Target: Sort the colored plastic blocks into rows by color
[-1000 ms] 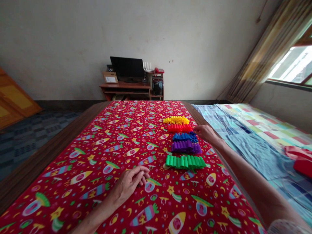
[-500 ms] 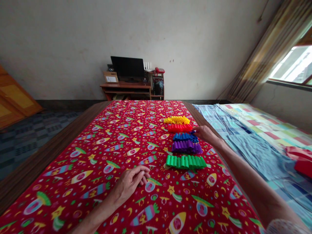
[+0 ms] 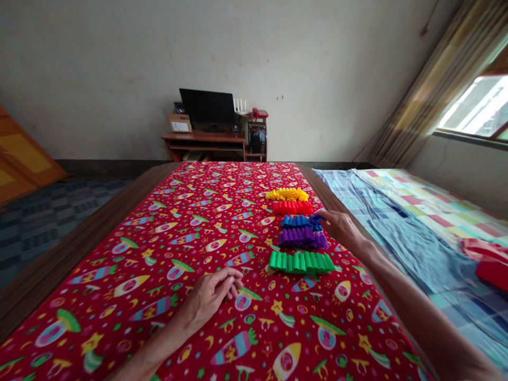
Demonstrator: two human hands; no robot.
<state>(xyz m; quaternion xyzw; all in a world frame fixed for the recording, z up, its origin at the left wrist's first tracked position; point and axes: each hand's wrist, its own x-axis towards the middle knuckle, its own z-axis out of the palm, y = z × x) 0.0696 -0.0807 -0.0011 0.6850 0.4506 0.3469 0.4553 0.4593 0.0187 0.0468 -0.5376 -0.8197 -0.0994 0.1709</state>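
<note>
On the red patterned cloth [image 3: 166, 275], rows of small coloured tube-like pieces lie one behind another. From far to near they are a yellow row [image 3: 287, 194], a red row [image 3: 292, 208], a blue row [image 3: 296, 222], a purple row [image 3: 297, 237] and a green row [image 3: 302, 262]. My right hand [image 3: 342, 226] is at the right end of the blue row, fingertips pinched at a dark blue piece [image 3: 316, 218], partly hidden by the fingers. My left hand [image 3: 217, 288] rests on the cloth left of the green row, fingers loosely bent, holding nothing.
The cloth covers a table with a dark brown edge [image 3: 99, 211]. To the right is a bed with a checked sheet [image 3: 428, 211] and a red folded item [image 3: 490, 267]. A desk [image 3: 206, 137] with a monitor [image 3: 208, 108] stands against the far wall.
My right hand has drawn slightly nearer and to the right, beside the blue row's end. My left hand stays in place. The rows look unchanged.
</note>
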